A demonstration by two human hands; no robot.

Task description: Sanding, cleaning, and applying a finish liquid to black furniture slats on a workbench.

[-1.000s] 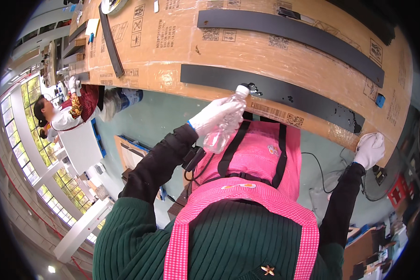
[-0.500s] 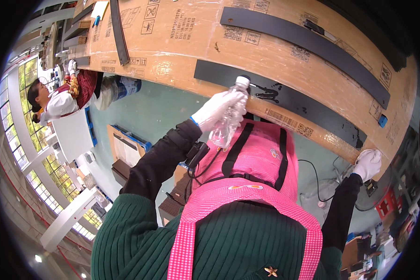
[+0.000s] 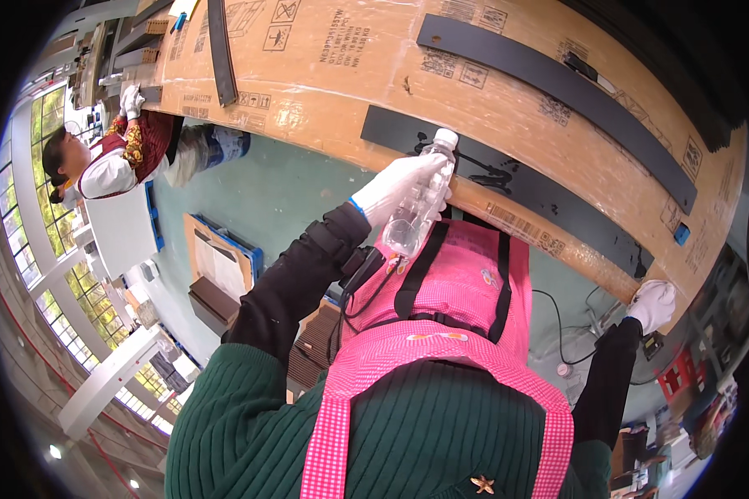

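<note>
My left hand [image 3: 394,190], in a white knit glove, is wrapped round a clear plastic bottle [image 3: 408,226] with a white cap. The bottle slants, cap away from me, over the near edge of a dark grey flat strip [image 3: 549,208]. Dark wet-looking streaks and spots lie on the strip beside the cap and at its right end. My right hand [image 3: 652,305], also gloved, is closed at the near right corner of the cardboard-covered table [image 3: 341,137], by the strip's right end. Its fingers are curled, and what they hold, if anything, is hidden.
A second dark strip [image 3: 558,91] lies farther back, and a narrow one [image 3: 220,54] to the left. A small blue piece [image 3: 682,234] sits near the right edge. At the far left a co-worker [image 3: 116,162] stands by the table. A black cable [image 3: 562,333] hangs below.
My left hand has shifted the bottle slightly right in the view and turned it a little. Dark streaks now show to the left of the cap too. My right hand stays at the corner.
</note>
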